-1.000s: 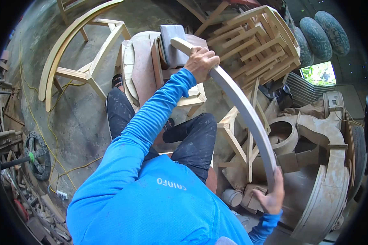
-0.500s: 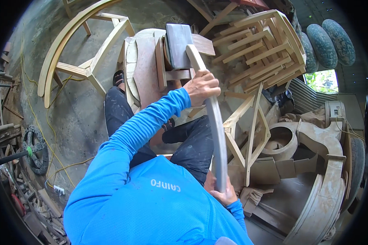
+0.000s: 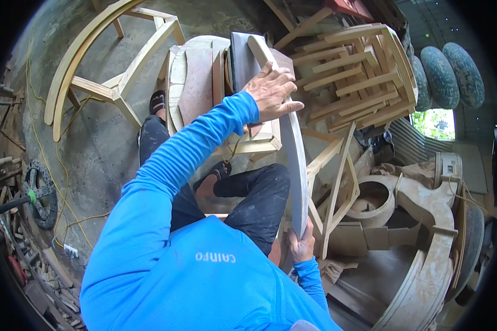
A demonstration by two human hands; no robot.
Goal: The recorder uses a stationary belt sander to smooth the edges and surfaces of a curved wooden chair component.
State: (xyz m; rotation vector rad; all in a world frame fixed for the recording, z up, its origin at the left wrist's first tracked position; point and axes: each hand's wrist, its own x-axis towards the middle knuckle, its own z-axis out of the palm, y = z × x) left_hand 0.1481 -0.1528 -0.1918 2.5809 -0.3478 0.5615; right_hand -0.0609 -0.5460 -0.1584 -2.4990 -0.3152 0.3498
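Note:
A long curved wooden piece [image 3: 297,165], pale with a greyish side, slants from the work stand at the top down toward my right side. Its far end lies over a flat grey slab [image 3: 243,58] with a dark edge. On top of its upper part rests my left hand [image 3: 269,92], fingers spread and thumb out to the right. My right hand [image 3: 302,243] is wrapped round the near end, low beside my right leg; part of its grip is hidden. A wooden stand [image 3: 196,83] with brown boards is between my feet.
Curved wooden frames [image 3: 143,58] stand at left, with a yellow cord [image 3: 66,193] on the floor. Stacked slatted wood [image 3: 359,77] is at upper right, a thin wooden frame [image 3: 337,187] just right of the piece. Farther right is a large dusty machine [image 3: 425,204].
My left hand has gone from gripping the curved wooden piece to lying on it with fingers spread. The piece has shifted farther away from me, and my right hand has moved up with its near end.

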